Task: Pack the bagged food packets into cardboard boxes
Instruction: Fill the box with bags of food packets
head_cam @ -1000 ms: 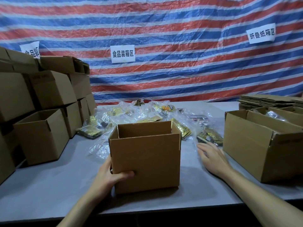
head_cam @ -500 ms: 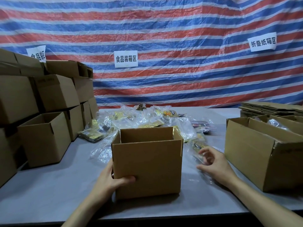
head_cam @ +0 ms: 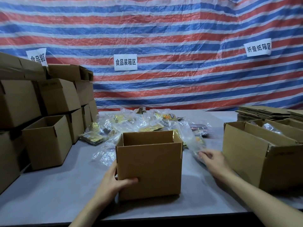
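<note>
Started far left with stacked boxes [head_cam: 57, 95], closed and piled high against the striped tarp [head_cam: 164, 30]. Spotted a side box [head_cam: 47, 143] in front of them, upright and open-topped on the grey table [head_cam: 49, 194]. Then on to the left hand [head_cam: 113, 182]: clamped on the box [head_cam: 149, 169] low at its left corner, with thumb laid across the front face and fingers wrapped round the left side, out of sight. Found that box upright near the table's front edge, dead centre, top open. Behind it and to both sides, took in the packets [head_cam: 147, 122], a loose heap in clear bags with gold wrappers showing, spread over the middle of the table toward the tarp. Up on the tarp, picked out a white label [head_cam: 125, 62] above the heap. Just right of the box, caught the right hand [head_cam: 213, 161], palm down, with fingers curled onto a packet [head_cam: 191, 145] and pinching its near edge; blurred there, so could not tell the grip any finer. Finished at the right box [head_cam: 246, 158], open-topped, near that hand but apart from it, and flat cartons [head_cam: 262, 113] stacked behind.
</note>
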`<move>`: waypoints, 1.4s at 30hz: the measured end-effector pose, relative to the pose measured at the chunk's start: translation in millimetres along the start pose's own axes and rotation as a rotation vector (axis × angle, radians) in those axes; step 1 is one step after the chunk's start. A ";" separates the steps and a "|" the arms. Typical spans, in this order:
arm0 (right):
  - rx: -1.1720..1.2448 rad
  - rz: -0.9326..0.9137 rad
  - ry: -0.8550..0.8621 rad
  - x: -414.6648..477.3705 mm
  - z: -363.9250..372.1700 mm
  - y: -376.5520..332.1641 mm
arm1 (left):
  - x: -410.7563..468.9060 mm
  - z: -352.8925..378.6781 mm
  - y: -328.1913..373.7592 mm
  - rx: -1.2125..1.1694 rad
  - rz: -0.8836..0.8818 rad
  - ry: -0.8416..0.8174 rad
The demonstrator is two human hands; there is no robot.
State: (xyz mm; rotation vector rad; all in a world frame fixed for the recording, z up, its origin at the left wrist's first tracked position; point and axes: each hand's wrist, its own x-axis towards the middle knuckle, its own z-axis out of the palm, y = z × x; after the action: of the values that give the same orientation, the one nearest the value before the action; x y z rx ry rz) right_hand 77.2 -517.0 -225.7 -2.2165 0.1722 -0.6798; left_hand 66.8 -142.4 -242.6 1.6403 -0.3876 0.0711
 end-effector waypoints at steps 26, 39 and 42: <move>0.743 -0.046 0.197 35.5 -122.3 -264.0 | 3.0 -4.4 -4.6 0.023 0.055 -0.046; 1.019 -0.081 0.058 19.9 -36.3 -277.1 | -1.5 -3.9 1.2 0.035 0.067 -0.085; 0.898 -0.119 0.005 18.9 -10.5 -251.7 | -1.1 -4.4 -0.8 0.033 0.054 -0.082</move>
State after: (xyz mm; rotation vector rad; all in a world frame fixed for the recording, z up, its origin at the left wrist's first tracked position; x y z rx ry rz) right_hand 64.0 -360.2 -28.0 -1.3649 -0.2308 -0.6536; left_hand 66.8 -137.8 -243.2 1.6687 -0.4953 0.0508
